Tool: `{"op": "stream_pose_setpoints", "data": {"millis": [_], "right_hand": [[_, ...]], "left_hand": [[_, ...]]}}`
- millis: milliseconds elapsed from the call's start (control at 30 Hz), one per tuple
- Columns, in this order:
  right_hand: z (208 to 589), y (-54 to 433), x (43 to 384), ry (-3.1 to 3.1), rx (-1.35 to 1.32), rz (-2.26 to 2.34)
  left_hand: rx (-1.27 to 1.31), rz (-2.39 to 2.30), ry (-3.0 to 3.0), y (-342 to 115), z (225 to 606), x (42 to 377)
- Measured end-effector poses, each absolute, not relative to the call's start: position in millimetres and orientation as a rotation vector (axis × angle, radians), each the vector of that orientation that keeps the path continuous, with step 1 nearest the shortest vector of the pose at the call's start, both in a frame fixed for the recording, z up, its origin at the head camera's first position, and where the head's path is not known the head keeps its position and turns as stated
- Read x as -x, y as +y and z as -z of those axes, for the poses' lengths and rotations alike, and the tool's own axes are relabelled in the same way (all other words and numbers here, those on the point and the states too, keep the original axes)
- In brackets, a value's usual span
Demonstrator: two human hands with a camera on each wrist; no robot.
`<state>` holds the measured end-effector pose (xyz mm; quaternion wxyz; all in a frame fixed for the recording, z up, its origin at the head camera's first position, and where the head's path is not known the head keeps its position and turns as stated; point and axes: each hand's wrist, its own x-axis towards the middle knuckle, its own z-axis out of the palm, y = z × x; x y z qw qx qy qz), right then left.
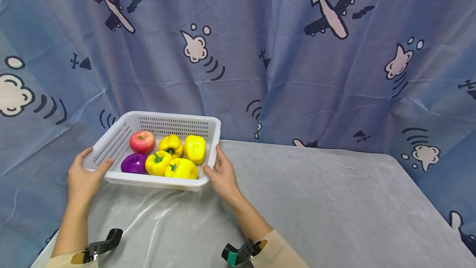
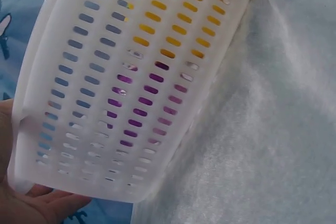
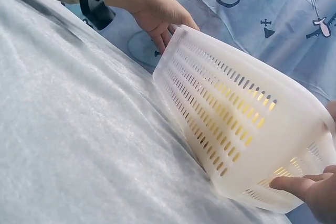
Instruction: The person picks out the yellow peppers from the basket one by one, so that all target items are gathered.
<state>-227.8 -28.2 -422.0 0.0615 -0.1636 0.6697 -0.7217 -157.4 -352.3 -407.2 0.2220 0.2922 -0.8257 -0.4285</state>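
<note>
A white perforated plastic basket (image 1: 148, 180) is held at its two ends. My left hand (image 1: 84, 177) grips the left end, thumb over the rim; in the left wrist view its fingers (image 2: 58, 203) reach beneath the rim. My right hand (image 1: 223, 177) holds the right end, thumb at the rim, and in the right wrist view a finger (image 3: 289, 183) presses the slotted side. Inside lie a red apple (image 1: 142, 142), a shiny purple round item (image 1: 134, 163) of unclear kind and several yellow bell peppers (image 1: 181, 169). Whether the basket's underside touches the table cannot be told.
A grey cloth-covered table (image 1: 316, 206) extends to the right and toward me. Behind it hangs a blue curtain (image 1: 238, 53) printed with planes and clouds. Black straps with mounts (image 1: 105, 243) sit on both wrists.
</note>
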Motion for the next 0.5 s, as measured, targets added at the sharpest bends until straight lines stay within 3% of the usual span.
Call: {"op": "stream_pose_setpoints", "data": {"millis": [500], "right_hand": [[406.5, -17.7, 224.9, 2.059, 0.42, 2.194]], "left_hand": [[-0.817, 1.24, -2.323, -346.0, 393.2, 154.3]]}}
